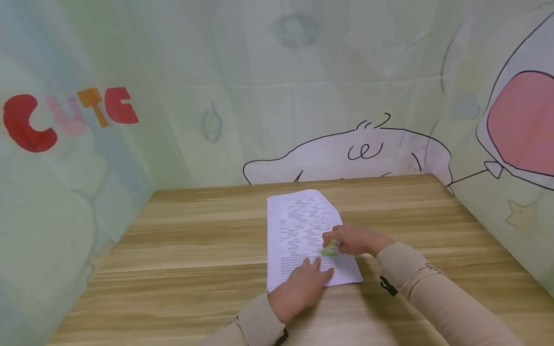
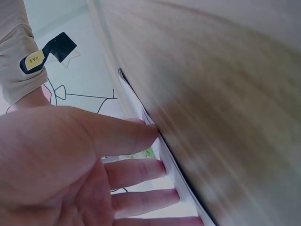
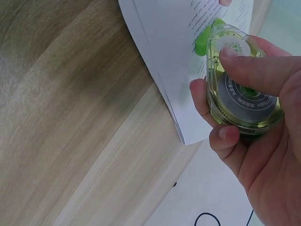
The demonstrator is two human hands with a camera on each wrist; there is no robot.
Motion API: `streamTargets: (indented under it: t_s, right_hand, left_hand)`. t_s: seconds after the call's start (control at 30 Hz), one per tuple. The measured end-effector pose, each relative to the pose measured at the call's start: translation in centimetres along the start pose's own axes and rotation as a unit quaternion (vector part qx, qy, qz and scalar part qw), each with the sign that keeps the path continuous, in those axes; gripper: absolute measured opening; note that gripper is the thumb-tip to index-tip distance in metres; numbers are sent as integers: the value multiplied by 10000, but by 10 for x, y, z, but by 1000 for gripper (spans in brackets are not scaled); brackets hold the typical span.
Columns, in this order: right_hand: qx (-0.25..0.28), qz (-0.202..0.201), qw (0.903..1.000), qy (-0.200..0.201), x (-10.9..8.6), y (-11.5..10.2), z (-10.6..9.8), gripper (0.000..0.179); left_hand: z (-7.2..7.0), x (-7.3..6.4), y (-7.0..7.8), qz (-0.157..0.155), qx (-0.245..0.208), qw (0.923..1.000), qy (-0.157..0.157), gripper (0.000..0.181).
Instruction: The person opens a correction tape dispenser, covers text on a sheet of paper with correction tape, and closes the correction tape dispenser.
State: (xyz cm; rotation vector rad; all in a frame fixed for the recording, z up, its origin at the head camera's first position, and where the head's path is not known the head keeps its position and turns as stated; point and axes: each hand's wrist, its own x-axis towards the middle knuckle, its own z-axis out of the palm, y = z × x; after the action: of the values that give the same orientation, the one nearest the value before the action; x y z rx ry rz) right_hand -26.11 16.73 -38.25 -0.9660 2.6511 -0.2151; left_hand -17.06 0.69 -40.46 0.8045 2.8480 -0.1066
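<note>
A small stack of printed paper sheets (image 1: pixel 273 250) lies on the table, its far right corner curving. My right hand (image 1: pixel 357 240) grips a see-through green correction tape (image 3: pixel 244 101), with the thumb on its upper face. The tip of the correction tape is over the printed lines in the right part of the page. My left hand (image 1: pixel 303 283) rests on the near edge of the sheets, fingers spread and pointing away from me. In the left wrist view, the left fingertips (image 2: pixel 171 195) touch the paper.
The wood-grain table (image 1: pixel 173 240) reaches back to a cloth backdrop (image 1: pixel 195 134) printed with cartoon figures and red, pink and orange letters. Side panels of the same cloth stand left and right. A black strap with a yellow label (image 2: pixel 35 60) is on the right sleeve.
</note>
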Motion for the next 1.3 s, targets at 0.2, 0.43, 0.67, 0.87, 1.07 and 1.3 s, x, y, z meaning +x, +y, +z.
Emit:
streamTargets:
  t_s: [0.2, 0.43, 0.67, 0.87, 1.07, 1.3]
  right_hand:
    - [209, -158, 9992, 297, -3, 10, 5, 31]
    - [1260, -230, 9850, 1157, -11, 35, 11, 33]
    - [1126, -465, 9851, 1214, -19, 42, 10, 31]
    - [747, -547, 9889, 1166, -20, 38, 9, 31]
    - [541, -561, 9904, 1142, -23, 38, 8, 32]
    - [197, -587, 9917, 1129, -27, 36, 11, 32]
  left_hand:
    - [-1, 2, 1, 1, -19, 10000, 3, 43]
    - [-3, 5, 2, -159, -145, 9997, 90, 44]
    - [-4, 7, 9, -400, -46, 9989, 220, 35]
    - [-10, 10, 22, 7, -68, 9999, 121, 41]
    - [-7, 17, 29, 260, 19, 9995, 204, 46]
    - [-7, 22, 36, 406, 351, 9983, 221, 45]
